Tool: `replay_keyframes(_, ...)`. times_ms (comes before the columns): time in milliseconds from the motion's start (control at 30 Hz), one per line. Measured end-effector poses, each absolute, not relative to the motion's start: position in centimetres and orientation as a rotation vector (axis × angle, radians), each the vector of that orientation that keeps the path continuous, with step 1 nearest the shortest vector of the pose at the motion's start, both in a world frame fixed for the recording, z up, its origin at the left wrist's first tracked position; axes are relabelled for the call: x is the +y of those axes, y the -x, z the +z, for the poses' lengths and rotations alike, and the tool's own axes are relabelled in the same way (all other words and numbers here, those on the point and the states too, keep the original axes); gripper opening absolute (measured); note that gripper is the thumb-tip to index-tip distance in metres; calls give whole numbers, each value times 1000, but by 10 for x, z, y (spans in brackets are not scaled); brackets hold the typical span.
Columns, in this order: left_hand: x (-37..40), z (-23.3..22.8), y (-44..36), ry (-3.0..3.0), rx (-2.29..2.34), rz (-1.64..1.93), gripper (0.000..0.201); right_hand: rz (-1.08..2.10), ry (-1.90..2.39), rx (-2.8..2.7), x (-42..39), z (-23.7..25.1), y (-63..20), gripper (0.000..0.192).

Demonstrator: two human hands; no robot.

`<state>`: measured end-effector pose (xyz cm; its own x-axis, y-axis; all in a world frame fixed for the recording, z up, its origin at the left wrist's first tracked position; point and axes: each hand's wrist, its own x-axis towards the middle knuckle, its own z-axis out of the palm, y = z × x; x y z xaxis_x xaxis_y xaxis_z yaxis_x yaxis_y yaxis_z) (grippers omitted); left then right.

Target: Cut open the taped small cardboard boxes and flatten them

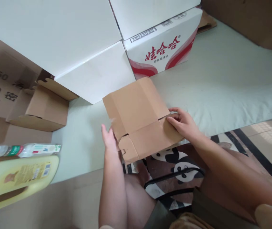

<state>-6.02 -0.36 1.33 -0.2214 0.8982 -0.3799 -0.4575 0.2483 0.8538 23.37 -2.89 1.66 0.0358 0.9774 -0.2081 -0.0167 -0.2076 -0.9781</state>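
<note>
A brown cardboard box blank (136, 105), partly unfolded with creased flaps and slots, is held tilted over the front edge of the covered table. At its left edge is my left hand (109, 139), with the thumb raised and most fingers hidden behind the cardboard. My right hand (183, 123) grips the right edge near a slot, its thumb on the near panel and fingers curled round the side. Left of these, a folded small brown carton (48, 106) stands on the table.
White boxes (95, 71) and a red-and-white carton (161, 47) stand behind. A clear bottle (28, 150) and a yellow jug (34, 173) are at left. A pale green cloth (231, 76) covers the table. Below is a panda-print bag (185, 168).
</note>
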Motion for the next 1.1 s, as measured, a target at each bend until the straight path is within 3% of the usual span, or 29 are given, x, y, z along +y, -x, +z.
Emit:
replay_keyframes(200, 0, 10, 66, -503, 1269, 1471, 42, 1359, 1236, -982, -31, 21, -235, 30)
replay_keyframes(400, -3, 1, 76, -340, 995, 1318, 27, 926, 1516, -1531, -28, 6, -239, 23)
replay_keyframes(533, -2, -8, 67, -239, 812, 1193, 43, 525, 1582, -1995, -29, -12, -237, 24)
replay_keyframes(633, -5, -6, 55, -246, 763, 1060, 48, 390, 1781, -2014, -27, -16, -240, 22)
replay_keyframes(800, -15, 0, 33, -259, 696, 853, 48, 616, 1946, -1707, -24, -2, -246, 39)
replay_keyframes(967, -22, -11, 9, -302, 606, 655, 36, 1258, 1439, -1056, -25, 11, -235, 9)
replay_keyframes(1100, -31, -15, -18, -400, 667, 697, 34, 1367, 1202, -751, -21, 7, -223, 33)
